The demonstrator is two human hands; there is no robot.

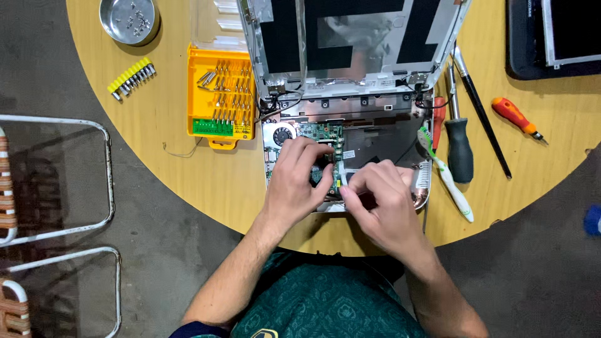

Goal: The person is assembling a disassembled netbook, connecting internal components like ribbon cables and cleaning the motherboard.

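An opened laptop (350,103) lies on a round wooden table (169,156), its lid panel tilted up at the back and its base stripped to the green circuit board (322,132) and small fan (283,133). My left hand (294,178) rests on the board's near part, fingers bent down onto it. My right hand (382,200) is beside it to the right, thumb and fingers pinched on a flat white ribbon cable (341,175) near the board's edge. What lies under both hands is hidden.
Left of the laptop sits a yellow bit case (220,94), a strip of bits (131,76) and a metal dish of screws (129,20). To the right lie a toothbrush (447,178), a black screwdriver (459,144), a thin black tool (481,112) and an orange screwdriver (517,119). Metal chair frames (62,181) stand left.
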